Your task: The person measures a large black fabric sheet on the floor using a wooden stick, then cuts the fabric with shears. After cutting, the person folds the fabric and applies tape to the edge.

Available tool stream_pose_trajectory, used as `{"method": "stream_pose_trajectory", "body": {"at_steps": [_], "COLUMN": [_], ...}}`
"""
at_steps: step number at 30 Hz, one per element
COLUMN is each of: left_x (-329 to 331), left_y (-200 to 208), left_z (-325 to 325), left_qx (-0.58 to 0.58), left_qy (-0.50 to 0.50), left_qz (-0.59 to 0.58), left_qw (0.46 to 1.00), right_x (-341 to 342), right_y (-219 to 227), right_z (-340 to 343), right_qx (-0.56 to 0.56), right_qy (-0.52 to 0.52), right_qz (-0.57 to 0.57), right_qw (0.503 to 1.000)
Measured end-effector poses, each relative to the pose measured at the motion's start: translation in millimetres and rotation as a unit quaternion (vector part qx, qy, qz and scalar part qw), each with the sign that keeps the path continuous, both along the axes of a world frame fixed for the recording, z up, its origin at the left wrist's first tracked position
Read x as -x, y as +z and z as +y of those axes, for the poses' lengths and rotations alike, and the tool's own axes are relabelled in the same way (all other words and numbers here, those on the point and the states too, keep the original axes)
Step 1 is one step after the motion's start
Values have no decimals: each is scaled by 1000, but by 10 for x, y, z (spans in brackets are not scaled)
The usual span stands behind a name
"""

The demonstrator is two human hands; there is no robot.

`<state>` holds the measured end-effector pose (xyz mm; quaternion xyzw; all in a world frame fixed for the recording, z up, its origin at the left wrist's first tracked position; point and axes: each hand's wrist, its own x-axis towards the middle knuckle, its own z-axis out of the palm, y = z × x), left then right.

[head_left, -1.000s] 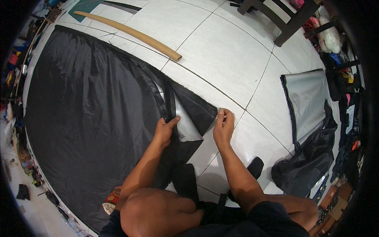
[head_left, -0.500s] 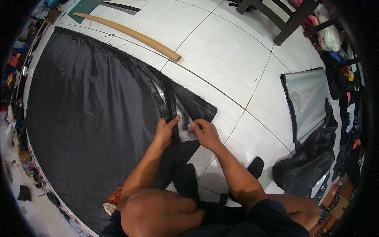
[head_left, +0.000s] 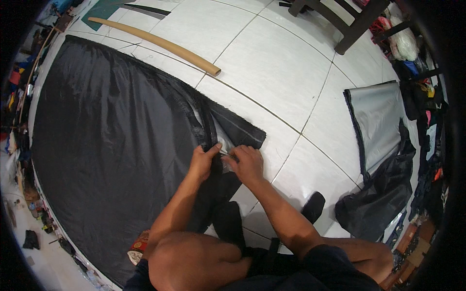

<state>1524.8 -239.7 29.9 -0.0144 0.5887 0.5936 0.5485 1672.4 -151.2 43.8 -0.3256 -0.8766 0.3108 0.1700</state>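
Note:
A large sheet of black fabric (head_left: pixel 111 126) with a silvery underside lies spread over the floor on my left. Its right corner is turned back, baring a strip of the silver side (head_left: pixel 222 137). My left hand (head_left: pixel 204 159) is closed on the folded edge of the fabric, thumb on top. Close beside it, my right hand (head_left: pixel 246 162) has its fingers bent and pinched at the silver layer. Exactly what lies between the right fingertips is hidden.
Beyond the sheet lies a long tan cardboard tube (head_left: pixel 160 44) on the white tiles. A silver-and-black folded fabric piece (head_left: pixel 377 119) rests at right. Dark furniture legs (head_left: pixel 357 31) stand at the far right, and a round red-sided object (head_left: pixel 138 246) sits by my left knee.
My right hand has moved slightly left and turned over toward my left hand, drawing the silver layer with it. My left hand keeps its hold in nearly the same place.

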Motion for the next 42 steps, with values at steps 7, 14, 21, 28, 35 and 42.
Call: {"method": "stream_pose_trajectory", "body": {"at_steps": [7, 14, 21, 28, 35, 42], "left_x": [-33, 8, -4, -50, -51, -33], "left_y": [11, -103, 9, 82, 94, 47], "left_z": [10, -36, 18, 53, 28, 24], "left_qx": [-24, -3, 6, 1, 30, -8], "left_qy": [31, 34, 15, 41, 40, 19], "left_qz": [-10, 5, -2, -11, -3, -2], "left_qw": [999, 999, 1000, 999, 999, 1000], "right_x": [-89, -95, 38, -60, -150, -41], "right_y": [-125, 142, 21, -108, 126, -11], "right_z": [112, 198, 53, 214, 286, 45], "right_qx": [272, -26, 13, 228, 9, 19], "right_qy": [-144, -268, -1, -159, -231, 5], "right_qz": [-2, 207, 10, 9, 181, 7], "right_qw": [951, 940, 1000, 960, 956, 1000]}}
